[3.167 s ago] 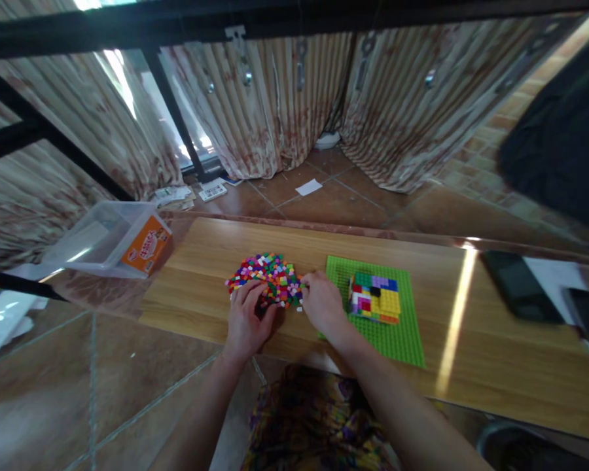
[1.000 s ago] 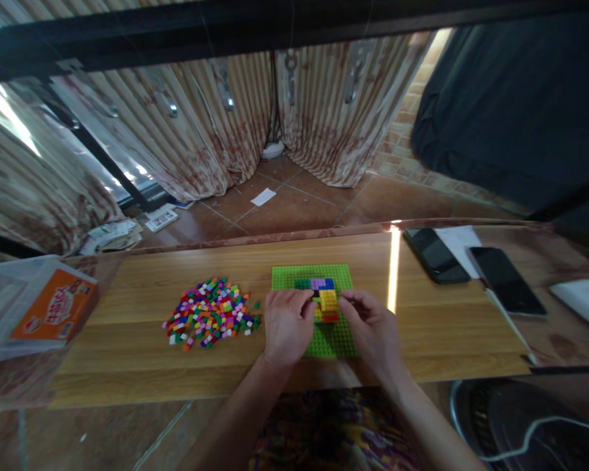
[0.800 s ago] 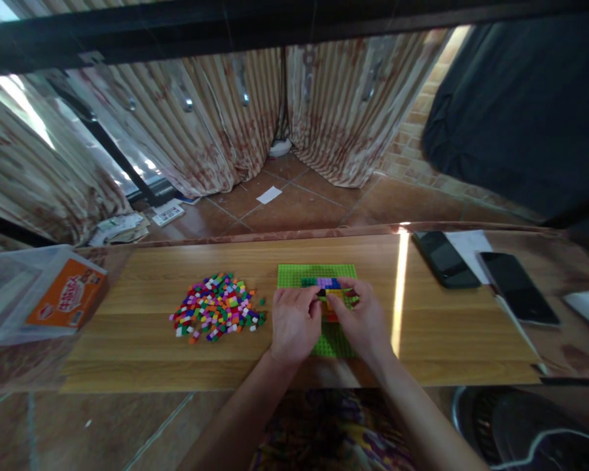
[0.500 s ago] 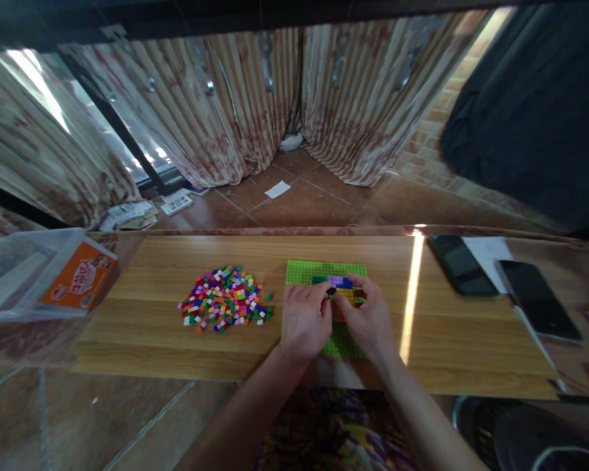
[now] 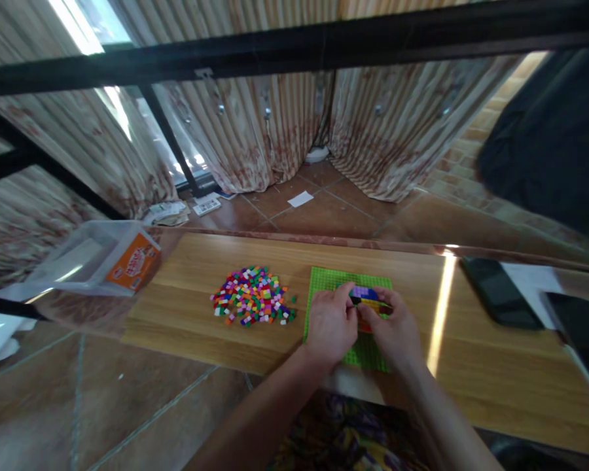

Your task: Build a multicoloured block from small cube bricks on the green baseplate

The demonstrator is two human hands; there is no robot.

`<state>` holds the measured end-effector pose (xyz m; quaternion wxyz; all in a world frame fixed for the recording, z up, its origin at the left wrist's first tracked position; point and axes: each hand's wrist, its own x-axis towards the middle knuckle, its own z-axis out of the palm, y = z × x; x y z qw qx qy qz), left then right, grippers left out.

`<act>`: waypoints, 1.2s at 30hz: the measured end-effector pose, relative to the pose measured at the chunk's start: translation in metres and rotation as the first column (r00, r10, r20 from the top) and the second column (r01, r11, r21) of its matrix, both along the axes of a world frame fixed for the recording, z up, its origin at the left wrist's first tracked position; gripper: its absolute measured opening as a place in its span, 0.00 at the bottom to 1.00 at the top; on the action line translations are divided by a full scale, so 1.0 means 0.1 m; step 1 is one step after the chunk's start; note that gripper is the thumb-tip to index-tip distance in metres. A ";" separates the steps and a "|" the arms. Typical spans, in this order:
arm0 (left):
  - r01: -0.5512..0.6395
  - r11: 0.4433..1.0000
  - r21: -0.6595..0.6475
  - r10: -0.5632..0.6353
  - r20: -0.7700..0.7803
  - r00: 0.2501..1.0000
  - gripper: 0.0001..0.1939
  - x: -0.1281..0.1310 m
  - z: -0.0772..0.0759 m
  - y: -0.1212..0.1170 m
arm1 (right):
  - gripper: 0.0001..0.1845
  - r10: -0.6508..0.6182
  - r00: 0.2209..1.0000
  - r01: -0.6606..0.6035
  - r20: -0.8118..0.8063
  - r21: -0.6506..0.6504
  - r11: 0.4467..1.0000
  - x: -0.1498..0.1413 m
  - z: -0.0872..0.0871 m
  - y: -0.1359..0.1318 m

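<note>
Head view: both my hands are at the block build (image 5: 366,294), right of centre in the frame, where about three seconds ago they were down in the pile of loose bricks (image 5: 252,297). My right hand (image 5: 397,327) has also closed in over the last second, from beside the build to over its right side. I take this as a shift from picking to working on the build itself, probably seating or adjusting a piece. The build sits on the green baseplate (image 5: 322,279), its purple and blue top row showing between my fingers. My left hand (image 5: 331,324) is curled, thumb and forefinger drawn close together at the build's left end, next to a dark brick (image 5: 356,301); I cannot tell whether they pinch it. My right hand is half closed, thumb on the near side and forefinger farther round to the right; whether a loose brick is caught between them is hidden. The pile lies well apart on the counter (image 5: 171,320), just left of the frame's centre, a few strays at its right edge. The clear plastic box (image 5: 112,230) stands at middle left, and a dark phone (image 5: 501,293) lies toward the right edge.
</note>
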<state>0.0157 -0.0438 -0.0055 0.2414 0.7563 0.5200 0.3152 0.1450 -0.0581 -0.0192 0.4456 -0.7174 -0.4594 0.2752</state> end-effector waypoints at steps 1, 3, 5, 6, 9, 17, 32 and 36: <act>0.003 1.000 0.004 -0.003 0.007 1.000 0.24 -0.02 0.01 -0.03 | 0.29 0.006 1.000 -0.006 -0.018 -0.005 1.000 0.01 0.00 -0.01; -0.014 1.000 0.026 0.013 0.022 1.000 0.24 -0.10 0.03 -0.08 | 0.29 -0.008 0.999 0.007 -0.045 -0.023 1.000 0.04 0.01 -0.04; -0.063 0.996 0.060 0.061 0.025 0.998 0.23 -0.28 0.04 -0.12 | 0.30 -0.093 0.990 0.087 -0.110 -0.054 0.995 0.09 0.02 -0.10; -0.102 0.992 0.076 0.101 0.018 0.995 0.22 -0.40 0.03 -0.13 | 0.31 -0.135 0.978 0.125 -0.157 -0.068 0.990 0.11 0.03 -0.14; -0.257 0.961 0.103 0.262 -0.036 0.964 0.18 -0.85 0.00 -0.05 | 0.34 -0.185 0.941 0.162 -0.283 -0.103 0.981 0.16 0.08 -0.26; -0.200 0.966 0.161 0.250 -0.418 0.873 0.15 -1.61 0.04 0.52 | 0.28 -0.181 0.969 0.163 -0.169 -0.119 0.979 0.08 0.20 -0.45; -0.047 0.998 0.044 0.063 -0.536 0.842 0.10 -1.48 0.01 0.69 | 0.27 -0.227 0.964 0.193 -0.136 -0.226 0.955 0.13 -0.02 -0.52; -0.049 0.997 0.054 0.071 -0.545 0.835 0.09 -1.44 0.03 0.62 | 0.25 -0.207 0.961 0.174 -0.185 -0.177 0.969 0.15 -0.08 -0.53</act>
